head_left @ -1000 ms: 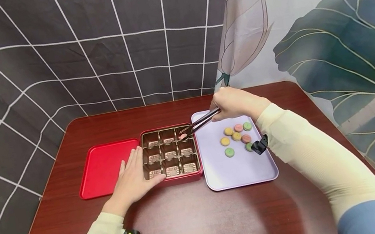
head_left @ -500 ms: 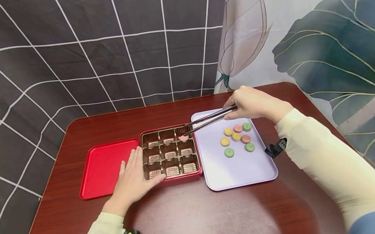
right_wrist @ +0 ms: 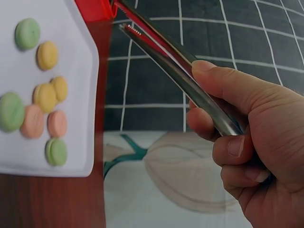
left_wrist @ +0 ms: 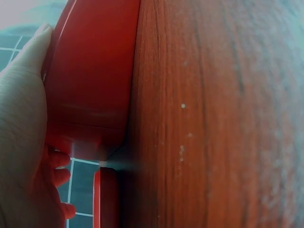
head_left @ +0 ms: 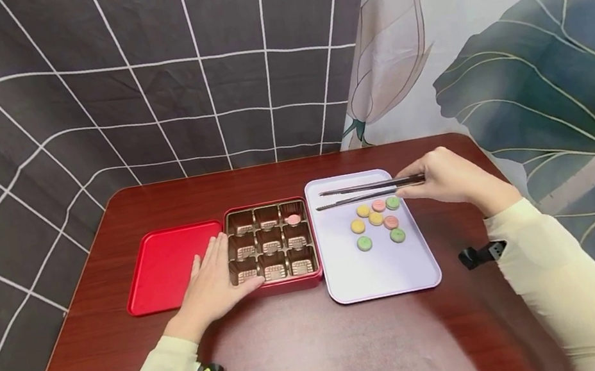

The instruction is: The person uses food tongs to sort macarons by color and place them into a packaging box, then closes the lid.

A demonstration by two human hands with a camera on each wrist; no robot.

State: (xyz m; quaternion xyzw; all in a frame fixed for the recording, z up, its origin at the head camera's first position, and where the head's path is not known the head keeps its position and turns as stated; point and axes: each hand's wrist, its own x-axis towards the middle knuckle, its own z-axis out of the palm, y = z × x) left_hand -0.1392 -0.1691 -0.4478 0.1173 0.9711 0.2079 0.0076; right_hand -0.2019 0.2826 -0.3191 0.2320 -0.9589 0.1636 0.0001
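While the left hand (head_left: pixel 214 286) lies flat against the red box (head_left: pixel 277 279), the right hand (head_left: pixel 451 177) grips empty tongs (head_left: pixel 371 191) above the lilac tray (head_left: pixel 382 276); one pink sweet (head_left: pixel 294 219) sits in the box's far corner cell beside the tray. Judged next: lowering onto another sweet (head_left: pixel 378 205). Only the right wrist view shows the serrated tips

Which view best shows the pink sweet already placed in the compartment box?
The head view: the pink sweet lies in the far right compartment of the box. The left wrist view shows only the box's red outer wall, the right wrist view just its corner.
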